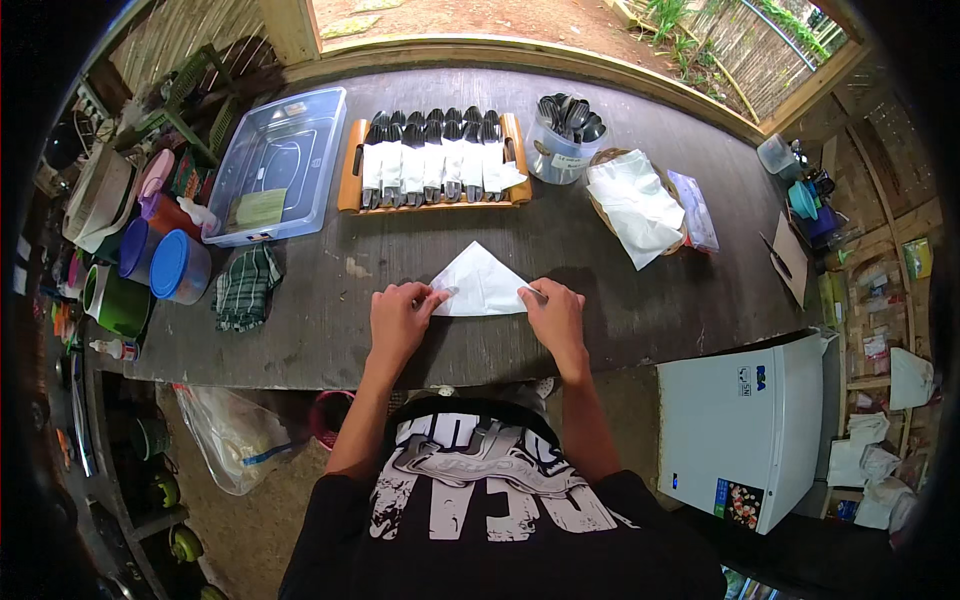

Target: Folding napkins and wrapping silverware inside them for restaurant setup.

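A white paper napkin (481, 285), folded to a triangle with its peak pointing away from me, lies on the dark wooden table. My left hand (403, 311) pinches its left corner, and my right hand (553, 309) pinches its right corner. Beyond it stands a wooden tray (349, 176) with rows of cutlery wrapped in white napkins (433, 166). A clear plastic tub (555, 159) of black-looking spoons and forks (571, 118) is to the tray's right. Nearer on that side, white napkins (636, 196) lie over a wicker basket (600, 214).
A clear plastic bin (330, 150), a green checked cloth (247, 289) and a blue-lidded container (180, 266) stand or lie on the left. A purple-and-clear packet (694, 210) touches the basket's right side. A white chest freezer (724, 435) stands below the table's right edge.
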`<state>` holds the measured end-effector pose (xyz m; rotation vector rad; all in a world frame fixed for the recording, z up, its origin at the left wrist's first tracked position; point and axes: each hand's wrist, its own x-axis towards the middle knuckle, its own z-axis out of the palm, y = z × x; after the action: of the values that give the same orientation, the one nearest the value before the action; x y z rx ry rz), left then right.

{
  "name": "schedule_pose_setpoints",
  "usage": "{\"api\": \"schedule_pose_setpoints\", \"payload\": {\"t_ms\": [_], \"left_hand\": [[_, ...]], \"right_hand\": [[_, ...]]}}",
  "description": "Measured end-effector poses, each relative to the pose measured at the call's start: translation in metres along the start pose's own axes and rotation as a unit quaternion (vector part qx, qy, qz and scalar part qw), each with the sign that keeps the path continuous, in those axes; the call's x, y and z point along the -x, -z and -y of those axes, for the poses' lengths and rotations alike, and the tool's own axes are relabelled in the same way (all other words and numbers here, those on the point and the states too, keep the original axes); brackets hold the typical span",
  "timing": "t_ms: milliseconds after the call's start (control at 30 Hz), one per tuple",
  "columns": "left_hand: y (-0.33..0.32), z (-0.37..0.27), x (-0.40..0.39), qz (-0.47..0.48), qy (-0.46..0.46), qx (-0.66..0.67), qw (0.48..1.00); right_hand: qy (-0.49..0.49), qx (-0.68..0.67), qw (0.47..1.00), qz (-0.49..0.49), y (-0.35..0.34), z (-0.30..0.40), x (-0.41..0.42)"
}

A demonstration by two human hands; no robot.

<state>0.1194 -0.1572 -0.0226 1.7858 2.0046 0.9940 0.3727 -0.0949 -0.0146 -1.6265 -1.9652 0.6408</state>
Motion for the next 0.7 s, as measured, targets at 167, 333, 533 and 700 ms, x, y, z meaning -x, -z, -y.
{"api": "schedule_pose_setpoints", "payload": {"t_ms": [167, 333, 533, 700], "left_hand": [[0.011, 0.001, 0.002, 0.015, -0.008, -0.009, 1.0], [0.012, 0.003, 0.004, 0.017, -0.008, -0.017, 1.0], [0.008, 0.005, 0.005, -0.033, -0.04, -0.055, 0.997], [-0.007, -0.021, 0.002, -0.071, -0.043, 0.048, 0.995]], "right_hand": [[-0.025, -0.01, 1.0, -0.001, 0.0, -0.001, 0.0], [0.003, -0.015, 1.0, -0.01, 0.003, -0.004, 0.004], [0.066, 0.101, 0.989, -0.081, 0.001, 0.003, 0.008], [0.114, 0.094, 0.975, -0.166, -0.018, 0.034, 0.024]]}}
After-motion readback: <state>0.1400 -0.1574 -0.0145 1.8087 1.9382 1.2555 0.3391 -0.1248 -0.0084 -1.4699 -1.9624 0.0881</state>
